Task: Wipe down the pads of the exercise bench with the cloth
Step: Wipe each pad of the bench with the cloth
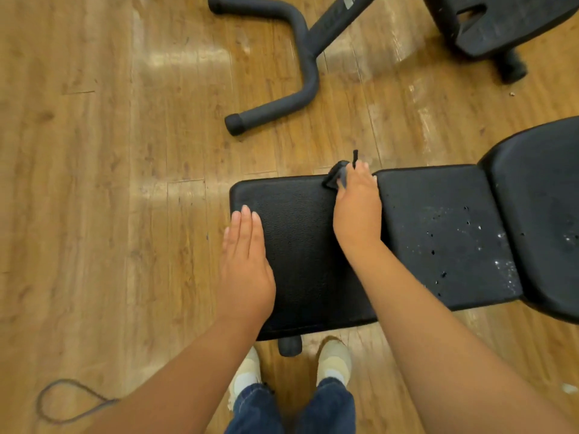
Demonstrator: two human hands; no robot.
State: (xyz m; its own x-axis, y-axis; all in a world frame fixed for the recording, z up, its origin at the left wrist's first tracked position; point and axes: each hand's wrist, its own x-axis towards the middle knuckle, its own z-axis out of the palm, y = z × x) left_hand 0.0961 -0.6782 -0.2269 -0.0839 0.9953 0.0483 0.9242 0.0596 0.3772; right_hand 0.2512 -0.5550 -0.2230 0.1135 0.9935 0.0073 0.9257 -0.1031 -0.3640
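Where scuffed, black bench pad [445,233] white-flecked, pitted.

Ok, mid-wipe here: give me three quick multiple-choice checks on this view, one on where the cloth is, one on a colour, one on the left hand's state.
1. Where is the cloth?
A. on the floor
B. at the far edge of the bench, under the right hand
C. under the left hand

2. What colour are the bench pads?
A. red
B. white
C. black

3. How is the left hand?
A. flat, fingers straight, on the end pad
B. clenched round the cloth
C. hanging off the bench

Key: 1 B, dark cloth bunches out from the right hand's fingers; 2 C, all pads are black; 3 A, its palm lies flat.
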